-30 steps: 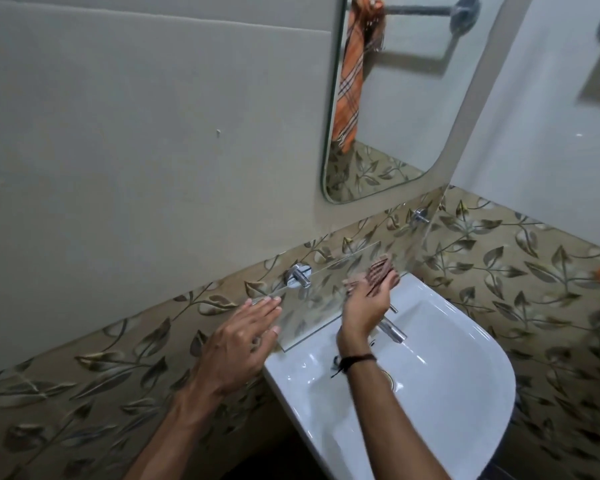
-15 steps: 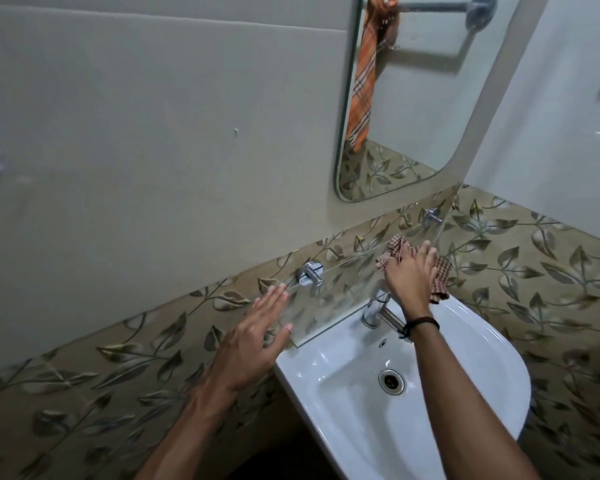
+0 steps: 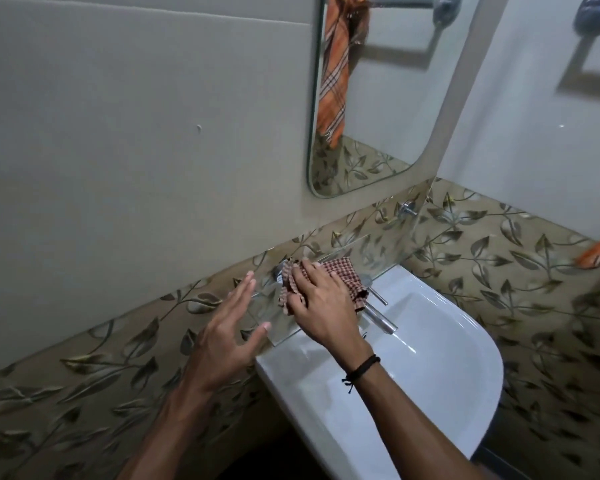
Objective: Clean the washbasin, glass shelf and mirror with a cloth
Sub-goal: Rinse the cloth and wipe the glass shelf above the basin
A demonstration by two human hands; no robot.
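Fingers flat, right hand presses checked cloth on glass shelf, left end — left hand spread, empty — next, probably wipe rightward.

Glossy white ceramic washbasin; clear smooth glass shelf; checked woven cloth; shiny metal tap

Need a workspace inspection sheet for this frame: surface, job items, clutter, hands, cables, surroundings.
Surface: glass shelf fixed to the wall over the white basin; tap beneath the shelf.
Job's things: checked cloth lies on the shelf's left half; mirror above, no hand on it.
Clutter: nothing seen.
Hands: right hand presses flat on the cloth; left hand open, fingers straight, at the shelf's left end.
Cables: nothing seen.
Surroundings: leaf tiles below plain wall; orange towel reflected in the mirror.
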